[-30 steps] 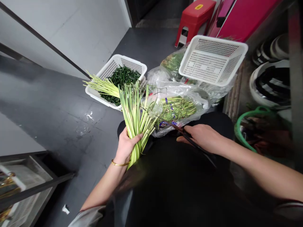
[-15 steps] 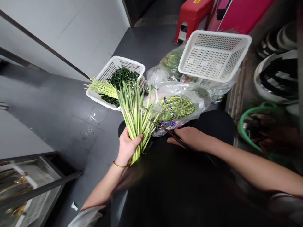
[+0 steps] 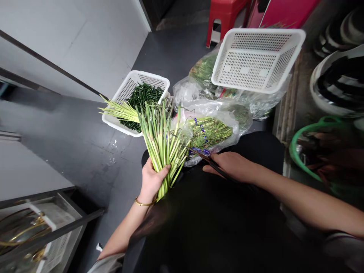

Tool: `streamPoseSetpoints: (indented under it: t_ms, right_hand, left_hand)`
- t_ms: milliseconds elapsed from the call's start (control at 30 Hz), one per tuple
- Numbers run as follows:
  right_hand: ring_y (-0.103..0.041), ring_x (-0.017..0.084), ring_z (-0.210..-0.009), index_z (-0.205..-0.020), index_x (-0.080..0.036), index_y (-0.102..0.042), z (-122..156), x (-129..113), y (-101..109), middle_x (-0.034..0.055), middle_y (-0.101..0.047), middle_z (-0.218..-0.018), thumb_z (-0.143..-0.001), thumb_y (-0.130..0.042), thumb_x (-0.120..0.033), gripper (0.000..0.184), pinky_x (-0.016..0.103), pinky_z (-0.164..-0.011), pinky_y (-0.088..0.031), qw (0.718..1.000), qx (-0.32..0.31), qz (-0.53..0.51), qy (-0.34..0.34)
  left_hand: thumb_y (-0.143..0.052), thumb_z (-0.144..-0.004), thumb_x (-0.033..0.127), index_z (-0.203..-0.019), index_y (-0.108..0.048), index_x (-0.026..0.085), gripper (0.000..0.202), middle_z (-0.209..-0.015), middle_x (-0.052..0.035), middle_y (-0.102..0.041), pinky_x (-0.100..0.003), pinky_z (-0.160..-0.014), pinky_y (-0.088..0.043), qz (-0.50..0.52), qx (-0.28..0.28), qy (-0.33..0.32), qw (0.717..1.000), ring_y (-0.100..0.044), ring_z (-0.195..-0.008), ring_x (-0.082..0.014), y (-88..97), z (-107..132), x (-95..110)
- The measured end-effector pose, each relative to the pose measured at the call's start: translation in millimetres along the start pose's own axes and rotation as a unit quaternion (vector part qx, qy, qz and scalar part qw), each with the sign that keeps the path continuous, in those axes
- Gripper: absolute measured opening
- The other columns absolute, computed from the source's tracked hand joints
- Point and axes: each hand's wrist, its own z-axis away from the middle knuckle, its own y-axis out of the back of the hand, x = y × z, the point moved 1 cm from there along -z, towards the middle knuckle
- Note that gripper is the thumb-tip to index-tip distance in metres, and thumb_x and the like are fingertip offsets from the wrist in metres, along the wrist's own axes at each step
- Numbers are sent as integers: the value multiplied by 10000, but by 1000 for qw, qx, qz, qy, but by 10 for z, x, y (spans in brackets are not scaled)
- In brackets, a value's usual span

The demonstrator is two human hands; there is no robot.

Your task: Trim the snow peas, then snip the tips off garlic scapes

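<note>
A thick bunch of garlic scapes [image 3: 160,136], fanned out at the top, is gripped near its lower end by my left hand [image 3: 153,176], thumb across the stems. My right hand [image 3: 231,165] is wrapped around dark scissors [image 3: 212,161], their thin blades pointing left at the right edge of the bunch. Whether the tips touch a stem is hard to make out. Just beyond, more garlic scapes [image 3: 213,131] with blue bands lie in an opened clear plastic bag [image 3: 241,127].
At far left, a white basket [image 3: 108,119] holds dark green chillies [image 3: 143,96] and pale cut stems [image 3: 121,110]. Another white basket [image 3: 247,62] rests tilted on plastic bags. A red stool [image 3: 226,15] stands behind. On the right are a green basket [image 3: 298,151] and a white bucket [image 3: 315,89].
The whole view has shifted slightly. My hands keep nearly the same pose, with the scissors still beside the bunch.
</note>
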Motion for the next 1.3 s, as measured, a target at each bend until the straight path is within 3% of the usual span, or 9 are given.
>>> streamPoseSetpoints:
  t_ms: [333, 633, 767, 867, 1067, 1300]
  right_hand:
    - [-677, 283, -771, -898, -139, -600, -84, -78, 26, 142, -695, -828, -859, -283, -706, 651, 316, -633, -461, 999, 6, 28, 24]
    - [-671, 287, -786, -909, -145, -577, 54, -20, 11, 151, -693, -873, -900, -318, -625, 546, 314, -621, -432, 999, -16, 35, -29]
    - [-665, 248, -722, -884, -170, -571, 107, -202, 115, 108, -688, -819, -895, -355, -612, 492, 283, -582, -404, 999, -25, -28, 25]
    - [-663, 249, -776, -883, -169, -587, -32, -293, 91, 117, -688, -846, -898, -377, -592, 473, 283, -620, -420, 996, -14, -54, 73]
    - [-650, 234, -776, -843, -167, -607, -298, -202, -78, 109, -679, -838, -930, -368, -507, 424, 300, -663, -446, 993, 17, -80, 85]
    - [-657, 257, -768, -831, -159, -594, -218, -205, -89, 124, -678, -813, -919, -359, -551, 466, 304, -636, -439, 997, 7, -69, 47]
  left_hand:
    - [-780, -598, 287, -1017, -599, 147, 477, -972, -76, -687, -324, -742, -527, 2, -42, -4, 999, -647, -837, -223, -54, -48, 31]
    - [-773, -598, 292, -949, -579, 152, 425, -818, -16, -661, -278, -632, -513, 98, 37, 32, 994, -611, -666, -161, 75, -114, -100]
    - [-757, -606, 282, -907, -590, 145, 370, -803, -21, -664, -277, -633, -507, 57, 38, 4, 998, -607, -669, -162, 65, -100, -63]
    - [-752, -608, 272, -886, -589, 146, 346, -803, -25, -670, -282, -644, -507, 36, 40, -16, 998, -613, -683, -168, 55, -86, -40]
    - [-761, -602, 279, -880, -571, 152, 359, -763, -14, -656, -279, -621, -506, 76, 51, -10, 996, -601, -638, -156, 73, -73, -111]
    - [-759, -600, 271, -870, -581, 148, 346, -753, -10, -653, -266, -599, -498, 67, 45, -7, 997, -593, -620, -147, 72, -119, -148]
